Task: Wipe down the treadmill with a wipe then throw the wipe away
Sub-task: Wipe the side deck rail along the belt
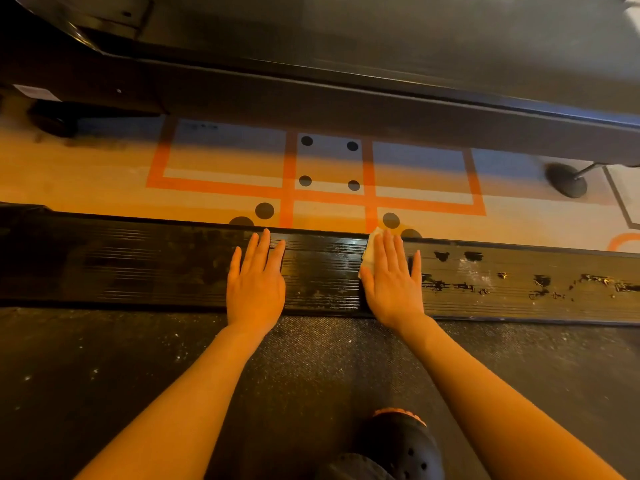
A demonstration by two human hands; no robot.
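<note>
The right hand lies flat with straight fingers, pressing the white wipe onto the treadmill's black side rail so it rubs hard. The left hand rests flat beside it, fingers straight, probably for balance.

Both arms are bare, with no sleeves, and the hands wear nothing. One foot wears a black clog with round holes.
</note>
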